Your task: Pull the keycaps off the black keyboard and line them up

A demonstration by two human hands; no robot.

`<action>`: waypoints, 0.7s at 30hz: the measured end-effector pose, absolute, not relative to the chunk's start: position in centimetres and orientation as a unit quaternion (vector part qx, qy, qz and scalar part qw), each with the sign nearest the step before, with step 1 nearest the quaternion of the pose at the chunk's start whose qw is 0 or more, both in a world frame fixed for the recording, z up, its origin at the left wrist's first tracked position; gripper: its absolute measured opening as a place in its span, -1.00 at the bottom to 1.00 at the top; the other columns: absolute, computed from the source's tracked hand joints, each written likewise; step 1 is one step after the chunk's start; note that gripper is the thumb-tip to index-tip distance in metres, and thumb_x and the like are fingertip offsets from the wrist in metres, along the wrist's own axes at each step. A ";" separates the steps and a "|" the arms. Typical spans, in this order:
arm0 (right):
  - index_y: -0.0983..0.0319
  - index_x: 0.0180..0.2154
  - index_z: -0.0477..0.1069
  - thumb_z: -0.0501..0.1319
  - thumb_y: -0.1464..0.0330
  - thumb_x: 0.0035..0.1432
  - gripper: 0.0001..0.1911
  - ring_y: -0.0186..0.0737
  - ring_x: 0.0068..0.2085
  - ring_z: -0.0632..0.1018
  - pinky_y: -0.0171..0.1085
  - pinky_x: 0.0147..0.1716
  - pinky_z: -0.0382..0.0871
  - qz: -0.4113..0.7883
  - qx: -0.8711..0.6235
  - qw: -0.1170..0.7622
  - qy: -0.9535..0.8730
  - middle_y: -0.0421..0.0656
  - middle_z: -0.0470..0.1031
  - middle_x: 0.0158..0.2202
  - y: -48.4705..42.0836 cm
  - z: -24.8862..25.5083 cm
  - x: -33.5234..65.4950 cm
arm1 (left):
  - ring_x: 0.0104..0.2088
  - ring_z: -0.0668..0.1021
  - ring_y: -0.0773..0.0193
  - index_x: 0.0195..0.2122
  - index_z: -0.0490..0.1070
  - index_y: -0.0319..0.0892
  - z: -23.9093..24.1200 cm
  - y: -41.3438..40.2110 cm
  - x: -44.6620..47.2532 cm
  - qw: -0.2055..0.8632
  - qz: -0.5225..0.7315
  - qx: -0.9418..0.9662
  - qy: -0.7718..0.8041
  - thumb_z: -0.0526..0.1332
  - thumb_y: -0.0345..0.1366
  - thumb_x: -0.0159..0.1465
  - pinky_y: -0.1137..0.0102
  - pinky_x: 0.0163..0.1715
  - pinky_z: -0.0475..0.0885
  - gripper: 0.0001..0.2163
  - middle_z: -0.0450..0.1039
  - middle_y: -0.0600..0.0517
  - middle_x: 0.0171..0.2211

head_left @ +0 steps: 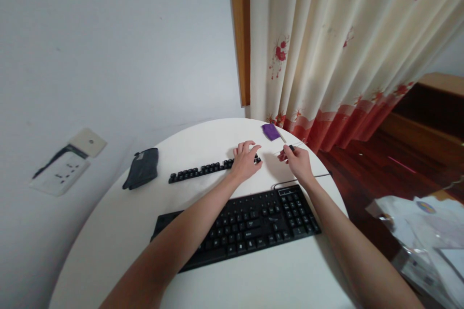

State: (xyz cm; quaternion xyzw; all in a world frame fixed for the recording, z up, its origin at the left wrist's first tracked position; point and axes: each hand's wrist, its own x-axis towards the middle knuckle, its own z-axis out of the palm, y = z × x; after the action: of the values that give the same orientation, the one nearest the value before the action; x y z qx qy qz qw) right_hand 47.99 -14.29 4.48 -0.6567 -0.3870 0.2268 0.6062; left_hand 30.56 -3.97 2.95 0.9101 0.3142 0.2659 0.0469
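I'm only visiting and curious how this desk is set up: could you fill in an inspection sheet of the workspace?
Surface: white table with a curved edge.
Job's things: black keyboard under the forearms; beyond it, a row of black keys.
Clutter: dark pouch at the left; purple cloth with a stick near the far edge.
Hands: left hand over the right end of the row, fingers spread, contact unclear; right hand pinches a small dark piece, too small to identify.
Cables: one thin black cable runs from the keyboard to the table's right edge.
Surroundings: wall socket at left, flowered curtain behind, plastic bags at right.
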 end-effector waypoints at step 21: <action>0.29 -0.52 0.46 0.19 0.06 0.16 -0.55 -0.21 -0.52 0.54 -0.29 -0.51 0.36 0.231 -0.643 0.620 -0.386 -0.03 0.56 -0.55 -14.1 4.2 48.0 | 0.12 0.25 -0.04 0.13 0.33 -0.01 3.4 -4.2 30.6 0.017 0.229 0.907 0.354 0.32 -0.19 0.15 0.10 0.01 0.22 -0.51 0.23 -0.08 0.15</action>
State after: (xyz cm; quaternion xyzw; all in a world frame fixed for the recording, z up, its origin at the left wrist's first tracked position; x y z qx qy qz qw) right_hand 48.03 -14.13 4.20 -0.6428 -0.3863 0.2310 0.6198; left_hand 30.56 -4.17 3.38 0.9068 0.3537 0.2287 0.0169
